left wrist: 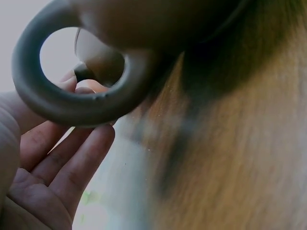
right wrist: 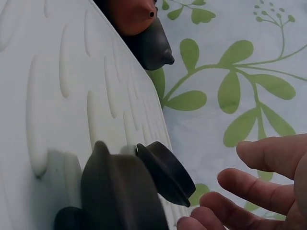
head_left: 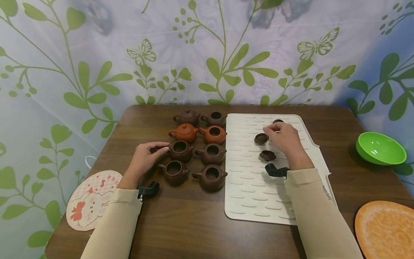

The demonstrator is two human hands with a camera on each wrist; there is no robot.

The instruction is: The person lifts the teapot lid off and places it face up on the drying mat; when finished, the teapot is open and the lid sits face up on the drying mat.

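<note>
My left hand (head_left: 147, 156) pinches the handle of a dark brown lidless teapot (head_left: 181, 151). In the left wrist view, the ring handle (left wrist: 72, 108) of a nearer teapot partly covers the left fingertips (left wrist: 103, 136). My right hand (head_left: 286, 138) hovers over a white ridged mat (head_left: 245, 190), fingers apart and holding nothing. Small dark teapot lids lie on the mat: one lid (head_left: 261, 138) left of the hand, another lid (head_left: 267, 155) nearer me, and a third (head_left: 277, 121) partly hidden behind it. In the right wrist view, the right fingers (right wrist: 259, 191) stand apart from a lid (right wrist: 168, 173).
Several teapots stand in two columns left of the mat. An orange teapot (head_left: 185, 133) and a dark teapot (head_left: 187, 117) wear lids. A green bowl (head_left: 381, 149) and an orange round mat (head_left: 385, 230) are at right; a pink bunny mat (head_left: 93, 198) is at left.
</note>
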